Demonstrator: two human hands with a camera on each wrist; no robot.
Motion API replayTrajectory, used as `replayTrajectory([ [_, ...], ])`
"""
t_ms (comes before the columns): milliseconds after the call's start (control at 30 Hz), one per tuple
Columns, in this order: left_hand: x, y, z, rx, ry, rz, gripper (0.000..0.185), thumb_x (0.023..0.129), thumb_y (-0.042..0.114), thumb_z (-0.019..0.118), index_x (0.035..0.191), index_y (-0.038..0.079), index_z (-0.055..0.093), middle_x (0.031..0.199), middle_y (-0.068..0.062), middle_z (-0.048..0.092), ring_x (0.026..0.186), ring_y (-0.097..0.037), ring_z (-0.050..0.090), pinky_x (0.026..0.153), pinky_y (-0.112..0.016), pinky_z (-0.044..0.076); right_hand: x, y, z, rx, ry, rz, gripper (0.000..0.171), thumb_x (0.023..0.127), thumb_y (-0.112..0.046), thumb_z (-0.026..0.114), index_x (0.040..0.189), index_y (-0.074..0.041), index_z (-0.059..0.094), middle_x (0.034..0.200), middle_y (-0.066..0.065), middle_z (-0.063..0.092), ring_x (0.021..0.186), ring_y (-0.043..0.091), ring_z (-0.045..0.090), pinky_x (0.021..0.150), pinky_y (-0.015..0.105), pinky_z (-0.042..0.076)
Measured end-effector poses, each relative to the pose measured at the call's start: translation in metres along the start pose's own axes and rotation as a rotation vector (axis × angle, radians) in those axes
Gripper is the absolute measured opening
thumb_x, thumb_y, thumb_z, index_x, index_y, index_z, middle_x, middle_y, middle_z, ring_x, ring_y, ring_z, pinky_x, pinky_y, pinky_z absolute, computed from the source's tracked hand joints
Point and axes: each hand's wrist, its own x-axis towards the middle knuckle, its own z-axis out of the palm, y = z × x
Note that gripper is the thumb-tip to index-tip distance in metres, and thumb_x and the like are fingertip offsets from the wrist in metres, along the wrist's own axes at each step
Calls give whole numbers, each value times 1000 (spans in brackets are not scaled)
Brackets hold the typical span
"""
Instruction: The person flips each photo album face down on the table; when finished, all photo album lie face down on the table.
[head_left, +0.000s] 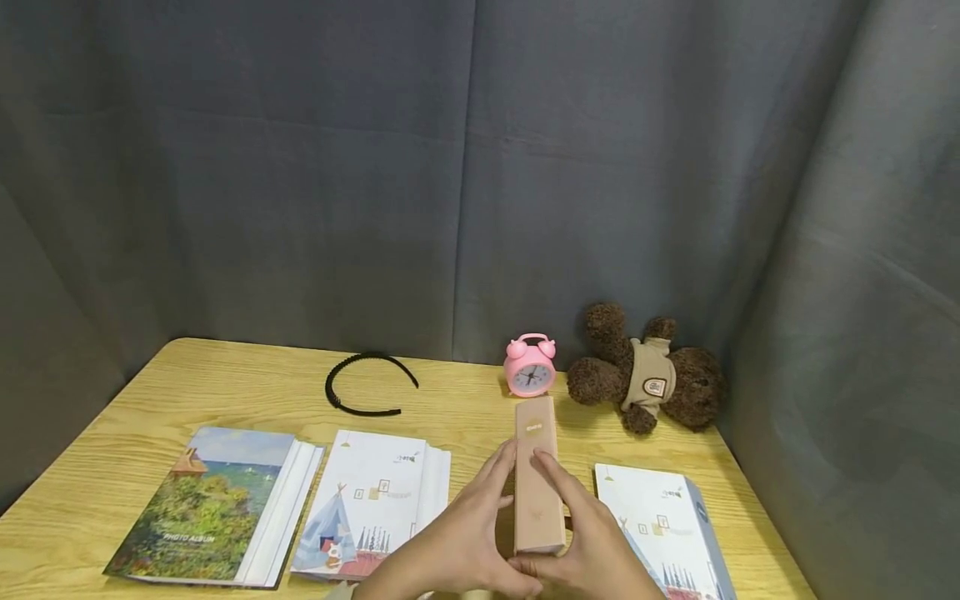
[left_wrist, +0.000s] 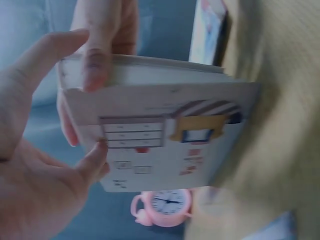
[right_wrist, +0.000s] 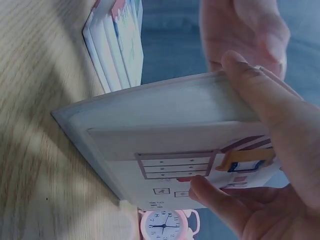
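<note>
Between my two hands a thick photo album (head_left: 537, 500) stands on edge, its beige spine facing up in the head view. Its white cover (left_wrist: 140, 170), printed with a drawer chest and a striped awning, shows in both wrist views. My left hand (head_left: 465, 542) holds it from the left, fingertips on the cover and thumb by the near end. From the right, my right hand (head_left: 592, 537) grips it, with the thumb (right_wrist: 250, 80) along the page edge and a finger on the cover. The album's lower edge is right at the tabletop.
Left on the wooden table (head_left: 150, 400) lie a landscape photo album (head_left: 210, 517) and a white tent-print album (head_left: 375, 492). A similar white album (head_left: 652, 525) lies right. Behind are a black headband (head_left: 333, 387), a pink alarm clock (head_left: 530, 371) and a brown teddy bear (head_left: 693, 387).
</note>
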Motion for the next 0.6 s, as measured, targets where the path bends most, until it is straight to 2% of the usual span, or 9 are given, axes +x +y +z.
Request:
replayTrajectory([
  [67,0,-8,3,-47,-4,-23,133,65,20,94,159,2,2,164,-16,7,144,-27,29,105,-33,43,-1,-1,0,0,-4,33,105,68,-43,90,155,-19,36,151,3,46,133,28,47,96,49,49],
  [200,0,-27,10,12,-38,-90,137,65,31,95,159,4,-2,164,-19,4,147,-37,18,110,-52,33,-1,-3,-1,6,-33,85,103,69,-50,87,154,-19,38,153,3,44,135,29,45,97,50,48],
  [300,3,-41,19,23,-47,-40,141,64,31,95,159,10,-7,164,-17,6,146,-38,18,112,-55,28,0,-4,-3,9,-50,81,101,70,-50,85,154,-19,38,152,7,44,132,32,48,89,44,52],
  [367,6,-50,28,-15,-45,31,140,66,24,95,159,15,-10,163,-13,9,145,-33,23,112,-49,30,0,-5,-4,7,-52,79,101,71,-49,86,154,-18,38,150,8,46,130,33,50,86,42,53],
  [433,8,-56,36,-13,-34,66,135,69,18,91,159,19,-10,162,-9,14,142,-28,30,111,-44,35,0,-5,-4,6,-54,78,101,71,-49,86,154,-17,38,150,9,46,129,33,50,87,43,53],
  [567,11,-59,46,65,3,19,123,68,12,82,159,19,-1,153,-4,29,128,-21,43,101,-47,43,0,-5,-5,13,-60,122,102,71,-51,85,155,-18,37,151,7,45,133,31,47,97,52,47],
  [600,12,-59,47,93,10,1,123,66,12,82,158,17,1,151,-5,31,125,-21,44,98,-47,44,-1,-5,-6,22,-63,128,102,71,-51,85,155,-18,37,151,8,44,132,32,48,95,51,48],
])
